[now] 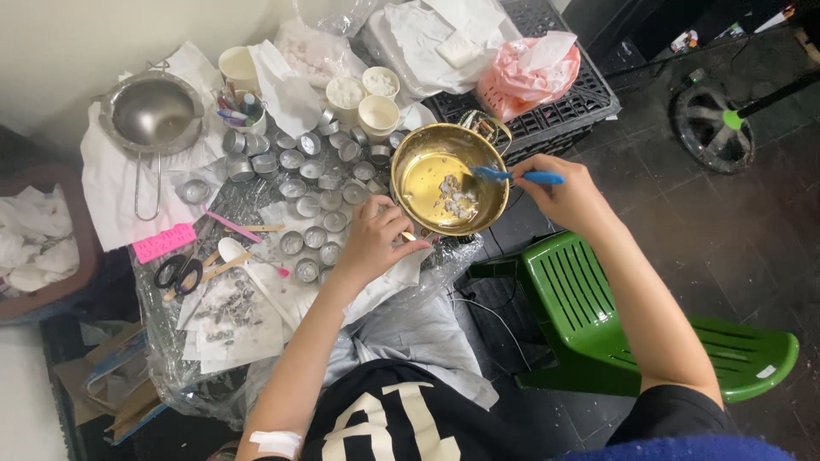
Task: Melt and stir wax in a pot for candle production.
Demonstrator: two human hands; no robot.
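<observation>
A brass-coloured pot sits tilted in the middle of the view, with yellow liquid and white lumps at its bottom. My left hand grips the pot at its near rim, by the handle. My right hand holds a blue spatula, whose blade reaches into the pot near the lumps. Several small silver tealight cups stand in rows on the plastic-covered table just left of the pot.
A steel strainer bowl lies far left on white paper. Scissors, a pink mould and wooden sticks lie near the table's front. Paper cups, a black crate and a green plastic chair surround the work spot.
</observation>
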